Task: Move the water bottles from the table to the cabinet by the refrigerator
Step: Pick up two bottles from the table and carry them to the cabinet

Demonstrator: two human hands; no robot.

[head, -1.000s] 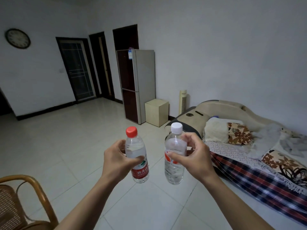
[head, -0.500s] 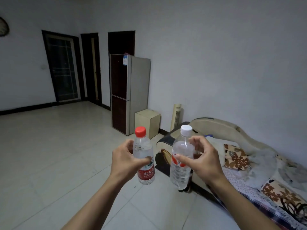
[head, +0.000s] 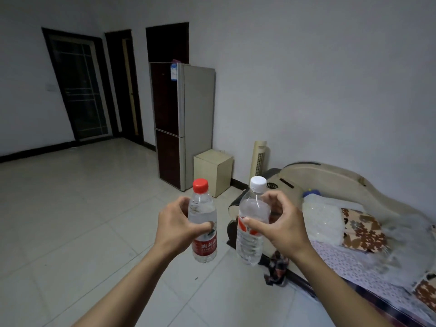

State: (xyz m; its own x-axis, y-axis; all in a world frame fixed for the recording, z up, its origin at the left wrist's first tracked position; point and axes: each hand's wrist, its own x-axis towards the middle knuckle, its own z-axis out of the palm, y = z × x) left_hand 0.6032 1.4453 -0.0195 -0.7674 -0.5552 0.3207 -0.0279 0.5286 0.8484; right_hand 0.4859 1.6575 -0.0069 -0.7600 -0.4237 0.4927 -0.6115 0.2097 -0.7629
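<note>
My left hand [head: 175, 226] grips a clear water bottle with a red cap and red label [head: 204, 246], held upright in front of me. My right hand [head: 283, 228] grips a second clear bottle with a white cap [head: 252, 241], also nearly upright, tilted a little. The two bottles are side by side and apart. Ahead stands a tall refrigerator [head: 186, 123] with a dark door and silver side. A small beige cabinet [head: 213, 172] sits on the floor against the refrigerator's right side, its top bare.
A sofa bed [head: 349, 208] with patterned cushions and blankets fills the right side. A slim tower fan [head: 258, 158] stands by the wall behind the cabinet. Dark doors [head: 77, 86] line the far left wall. Pale floor tiles [head: 70, 220] stretch toward the refrigerator.
The view has drawn closer to the refrigerator and cabinet, which now look larger. The chair and wall clock have left the view. Both hands still hold their bottles the same way.
</note>
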